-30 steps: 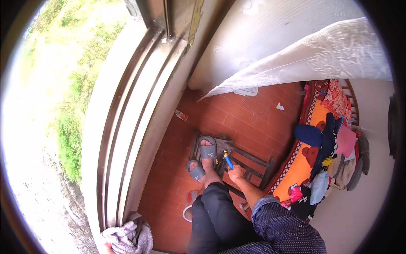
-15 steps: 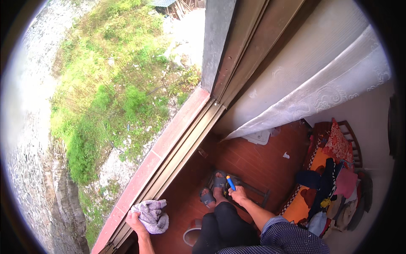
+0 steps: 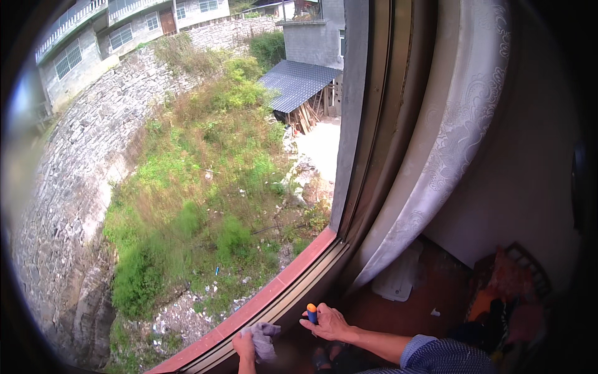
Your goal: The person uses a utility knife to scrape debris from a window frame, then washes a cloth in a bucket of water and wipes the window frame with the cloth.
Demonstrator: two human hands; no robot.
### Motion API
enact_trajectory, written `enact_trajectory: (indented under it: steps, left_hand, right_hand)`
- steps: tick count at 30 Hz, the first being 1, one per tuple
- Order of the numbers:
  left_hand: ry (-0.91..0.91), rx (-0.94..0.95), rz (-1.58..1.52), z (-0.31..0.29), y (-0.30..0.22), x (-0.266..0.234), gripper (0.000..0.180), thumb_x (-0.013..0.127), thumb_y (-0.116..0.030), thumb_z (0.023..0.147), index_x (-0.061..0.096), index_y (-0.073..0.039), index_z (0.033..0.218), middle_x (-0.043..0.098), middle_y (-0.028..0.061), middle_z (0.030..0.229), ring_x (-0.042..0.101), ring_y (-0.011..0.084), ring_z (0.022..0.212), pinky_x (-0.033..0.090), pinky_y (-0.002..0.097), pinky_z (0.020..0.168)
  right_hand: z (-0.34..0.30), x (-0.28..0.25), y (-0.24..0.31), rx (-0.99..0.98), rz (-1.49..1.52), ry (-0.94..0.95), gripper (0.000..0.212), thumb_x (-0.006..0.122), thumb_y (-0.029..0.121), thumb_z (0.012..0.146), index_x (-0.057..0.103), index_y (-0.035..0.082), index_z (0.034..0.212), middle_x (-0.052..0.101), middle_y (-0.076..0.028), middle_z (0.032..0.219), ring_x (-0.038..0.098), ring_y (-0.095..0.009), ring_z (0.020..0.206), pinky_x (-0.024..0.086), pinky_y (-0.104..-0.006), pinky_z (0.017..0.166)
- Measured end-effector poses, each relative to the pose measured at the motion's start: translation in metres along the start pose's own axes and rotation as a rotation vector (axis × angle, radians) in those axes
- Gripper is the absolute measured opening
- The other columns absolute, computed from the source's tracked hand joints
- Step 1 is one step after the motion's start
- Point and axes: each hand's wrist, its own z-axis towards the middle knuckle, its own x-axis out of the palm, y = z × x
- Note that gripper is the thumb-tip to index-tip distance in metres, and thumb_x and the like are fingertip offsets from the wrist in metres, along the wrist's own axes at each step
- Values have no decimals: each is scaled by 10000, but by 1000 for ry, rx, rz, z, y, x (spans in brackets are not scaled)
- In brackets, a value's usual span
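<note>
My left hand [image 3: 244,346] is closed on a greyish-purple cloth [image 3: 266,340] that bunches up and hangs beside the window track [image 3: 301,284]. A short, stick-like blue thing with an orange end [image 3: 312,313] is gripped in my right hand [image 3: 334,325], orange end up. It looks like a tool handle, but its lower part is hidden, so I cannot tell its kind. Both hands are close together on the room side of the track, with the right one slightly farther away.
Outside the reddish tiled sill [image 3: 283,280] the ground drops to a weedy slope [image 3: 205,187] and stone wall. A window frame [image 3: 367,124] and pale curtain [image 3: 430,181] rise ahead. A white flat thing [image 3: 398,282] lies on the floor; clothes cover a seat at right.
The view has tilted up toward the outdoors. My right hand has come up and left with the blue thing, nearer the track. The cloth is still in my left hand, now closer to my right.
</note>
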Motion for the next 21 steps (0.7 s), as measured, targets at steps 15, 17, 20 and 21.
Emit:
enact_trajectory:
  steps: [15,17,20,21]
  left_hand:
    - [411,-180,-444,-99,34,25,312,467,-89,816,700,52,968,699,129,963,662,228,881,534,344,807]
    - [420,-136,-416,-109,25,22,312,468,-94,820,701,49,971,700,125,961,663,224,878,534,345,804]
    - [500,-130,-467,-136,-34,11,312,474,-109,825,701,43,976,701,120,956,664,222,872,534,347,799]
    - [534,-155,-523,-145,-60,7,313,476,-114,826,701,41,980,701,117,956,665,222,871,534,347,798]
  right_hand:
    - [-66,24,-24,-122,30,375,295,692,240,827,611,121,1084,696,-81,862,692,-256,812,534,-365,745]
    - [-66,28,-26,-153,114,488,402,691,98,766,588,46,1151,656,-143,1088,649,-303,1011,514,-372,861]
    - [-70,26,-13,-108,209,532,513,658,97,776,542,43,1273,628,-172,1121,619,-317,1074,495,-367,906]
    - [-68,12,0,-67,181,689,629,611,65,767,458,10,1375,590,-171,1211,587,-303,1126,475,-368,938]
